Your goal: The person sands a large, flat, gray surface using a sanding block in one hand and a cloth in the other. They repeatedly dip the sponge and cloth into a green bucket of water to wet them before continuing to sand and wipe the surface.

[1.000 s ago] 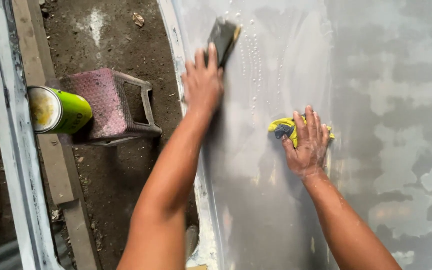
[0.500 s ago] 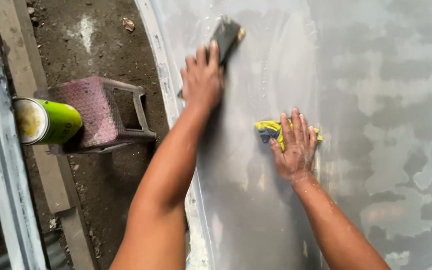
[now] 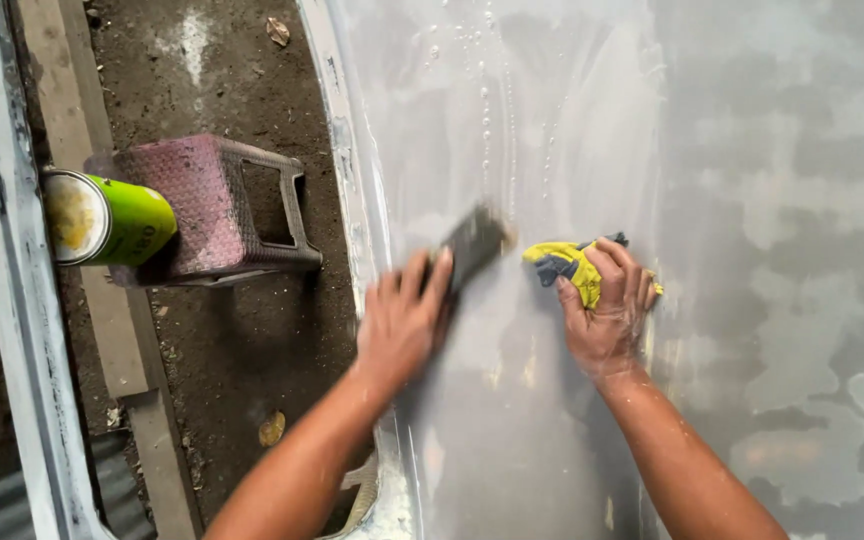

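Head view, looking down on 2 bare hands at work on a large grey curved metal panel (image 3: 752, 150). A dark flat rectangular sanding block (image 3: 474, 243) lies against the wet face of the panel, near the middle of the frame, under the fingertips of the left hand (image 3: 402, 325). The fingers (image 3: 436, 278) of that hand are extended and close together, pressed flat over the lower end of the block; the upper end projects beyond them toward the top right. Hand and block are both blurred, so the thumb's hold on the block cannot be told. Just beside the block, to its right, a crumpled yellow cloth with blue patches (image 3: 564, 265) lies on the panel beneath the right hand (image 3: 607, 310). The fingers of the right hand are slightly spread and curled down over the cloth, pinning it to the surface; its left end shows past the fingertips. The panel is smooth, matte and mottled in pale and darker grey patches, with water beads and a glossy wet streak above the hands. Its left rim curves down beside bare brown earth. Well apart on the left stand a low pink woven-plastic stool (image 3: 217, 205) and, touching its side, a green cylindrical can with a pale end (image 3: 107, 218).
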